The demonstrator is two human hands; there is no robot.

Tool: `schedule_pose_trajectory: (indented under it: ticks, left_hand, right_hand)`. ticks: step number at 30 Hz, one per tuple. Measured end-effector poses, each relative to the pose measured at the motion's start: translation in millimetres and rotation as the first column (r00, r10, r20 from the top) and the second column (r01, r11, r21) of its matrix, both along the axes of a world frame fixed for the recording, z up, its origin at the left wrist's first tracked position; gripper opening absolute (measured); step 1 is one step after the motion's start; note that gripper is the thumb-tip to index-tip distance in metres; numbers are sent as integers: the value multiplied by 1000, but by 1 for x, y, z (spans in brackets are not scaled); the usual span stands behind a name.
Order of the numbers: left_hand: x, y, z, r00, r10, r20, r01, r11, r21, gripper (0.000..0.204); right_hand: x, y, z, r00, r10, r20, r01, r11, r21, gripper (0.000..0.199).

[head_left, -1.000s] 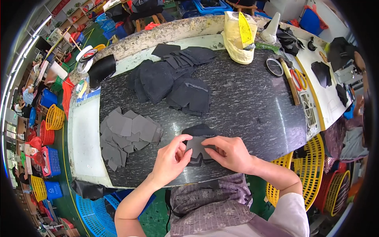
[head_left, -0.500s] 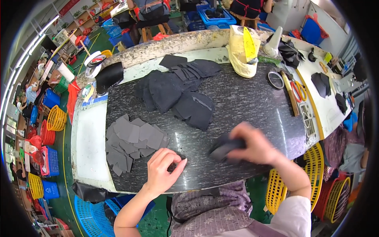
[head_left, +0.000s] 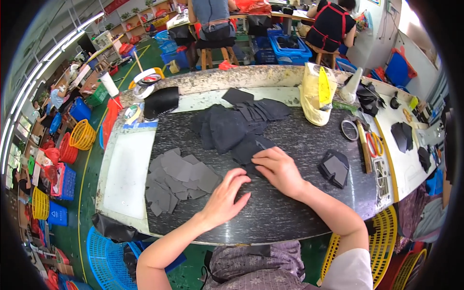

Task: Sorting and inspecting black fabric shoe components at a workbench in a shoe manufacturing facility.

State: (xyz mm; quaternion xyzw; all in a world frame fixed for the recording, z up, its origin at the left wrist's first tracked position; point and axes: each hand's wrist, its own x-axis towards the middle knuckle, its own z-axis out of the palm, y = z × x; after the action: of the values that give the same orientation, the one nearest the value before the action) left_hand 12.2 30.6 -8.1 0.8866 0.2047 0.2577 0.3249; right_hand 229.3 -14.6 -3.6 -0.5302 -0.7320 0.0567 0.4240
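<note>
My right hand [head_left: 281,173] reaches over the near end of a pile of black cut pieces [head_left: 224,129]. Its fingers close on the edge of one black piece [head_left: 252,144], and the thumb is hidden. To its left, my left hand [head_left: 224,199] hovers low above the dark table, empty, fingers apart. Beside that hand spreads a heap of grey cut pieces [head_left: 181,176]. A small stack of black and grey pieces [head_left: 334,168] rests on the right part of the table [head_left: 290,217].
At the far edge stand a cream-coloured container [head_left: 316,99] and a white cone-shaped bottle [head_left: 351,86]. Scissors [head_left: 374,144], a tape ring [head_left: 350,130] and a wooden-handled tool [head_left: 363,147] lie at right. Blue [head_left: 108,258] and yellow baskets [head_left: 386,237] flank me below. Other people sit beyond.
The dark pieces my right hand carried now lie stacked at the right. That hand has moved to the black pile. My left hand has opened its fingers. The view has shifted.
</note>
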Motion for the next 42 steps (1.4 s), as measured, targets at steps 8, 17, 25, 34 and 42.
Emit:
schedule_pose_trajectory:
  ticks: [8, 17, 25, 34, 42]
  left_hand:
    - [37, 16, -6, 974, -76, -215, 166, 883, 440, 68]
    - [-43, 62, 19, 994, 104, 30, -106, 870, 482, 17]
    - [-103, 104, 58, 883, 274, -381, -198, 954, 227, 23]
    - [-111, 92, 53, 838, 334, -432, -47, 832, 553, 14]
    - [-136, 61, 91, 770, 531, 353, -601, 790, 122, 14]
  right_hand:
    - [46, -3, 5, 440, -504, -743, 250, 863, -438, 19]
    - [-24, -110, 21, 960, 123, 252, -76, 979, -187, 28]
    - [-111, 36, 14, 899, 385, 209, -396, 918, 15, 30]
    - [-139, 49, -15, 883, 291, 369, -346, 934, 93, 28]
    - [-123, 44, 19, 932, 355, 69, -340, 925, -168, 38]
